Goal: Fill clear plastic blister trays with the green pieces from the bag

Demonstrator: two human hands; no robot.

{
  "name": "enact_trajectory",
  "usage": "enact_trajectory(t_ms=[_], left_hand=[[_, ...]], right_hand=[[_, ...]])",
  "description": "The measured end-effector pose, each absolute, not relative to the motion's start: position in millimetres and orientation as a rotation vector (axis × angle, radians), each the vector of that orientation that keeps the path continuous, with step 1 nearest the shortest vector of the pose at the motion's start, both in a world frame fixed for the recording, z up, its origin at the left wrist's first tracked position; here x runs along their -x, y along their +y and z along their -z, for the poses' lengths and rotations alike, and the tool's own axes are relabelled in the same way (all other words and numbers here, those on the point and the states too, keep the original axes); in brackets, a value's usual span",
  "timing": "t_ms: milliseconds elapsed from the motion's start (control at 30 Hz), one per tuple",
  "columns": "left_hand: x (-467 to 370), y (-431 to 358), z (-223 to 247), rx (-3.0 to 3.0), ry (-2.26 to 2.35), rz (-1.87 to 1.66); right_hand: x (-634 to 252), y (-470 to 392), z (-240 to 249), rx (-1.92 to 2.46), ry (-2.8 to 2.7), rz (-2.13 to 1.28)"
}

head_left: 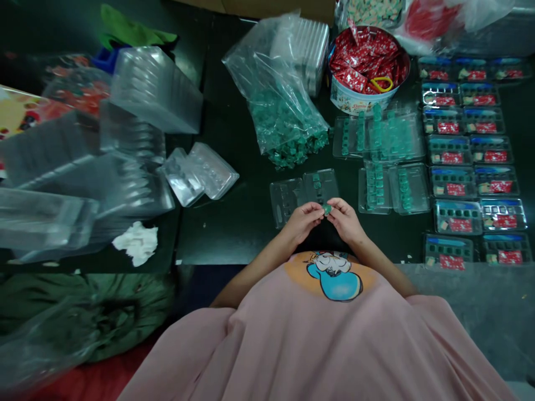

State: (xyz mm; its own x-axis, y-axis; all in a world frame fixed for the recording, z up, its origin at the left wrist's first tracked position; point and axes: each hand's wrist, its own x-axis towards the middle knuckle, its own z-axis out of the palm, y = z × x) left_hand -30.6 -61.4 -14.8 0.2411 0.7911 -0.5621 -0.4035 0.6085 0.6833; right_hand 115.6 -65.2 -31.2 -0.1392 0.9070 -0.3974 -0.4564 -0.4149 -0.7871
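Small green piece [327,210]: translucent, apparently plastic, exact form too small to tell; located between the meeting fingertips of the left hand [306,221] and right hand [345,221]. Note state of both: thumb and fingers pinched together on the piece, remaining fingers curled. For good control, grip opposite edges lightly, keep both wrists steady, and turn with fingertips only; avoid hard squeezing, given a likely slick surface. Just beyond the hands: two thin, clear, molded trays, the empty-looking tray [284,199] ahead of the left hand and the partly filled tray [330,181] directly ahead, with green blocks in a short row. Farther ahead: loose heap of angular green pieces [288,153] at the mouth of a crinkled clear bag [267,72]. Ahead and to the right of the right hand: clear trays with green rows [378,186], then a round tin [359,104] of glossy red packets [355,67]. Farther right: columns of packed trays [457,217]. Well left of the left hand: ribbed stacks of clear trays [154,83] and crumpled white tissue [136,243], all on a smooth dark table [234,234].
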Motion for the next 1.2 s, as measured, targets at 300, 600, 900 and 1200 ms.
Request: enact_trajectory(t_ms=[300, 600, 900, 1200], left_hand=[[27, -62, 9, -0.598, 1.131, -1.046], [25, -63, 16, -0.488, 1.111, -0.984], [33, -66, 25, -0.159, 0.906, -0.874], [40, -60, 23, -0.229, 0.913, -0.852]], right_hand=[[-116, -66, 39, 1.187, -0.942, -1.468], [-116, -69, 43, 1.221, -0.937, -1.448], [-112, -71, 30, 1.054, -0.560, -1.808], [-116, -64, 33, 1.046, -0.640, -1.834]])
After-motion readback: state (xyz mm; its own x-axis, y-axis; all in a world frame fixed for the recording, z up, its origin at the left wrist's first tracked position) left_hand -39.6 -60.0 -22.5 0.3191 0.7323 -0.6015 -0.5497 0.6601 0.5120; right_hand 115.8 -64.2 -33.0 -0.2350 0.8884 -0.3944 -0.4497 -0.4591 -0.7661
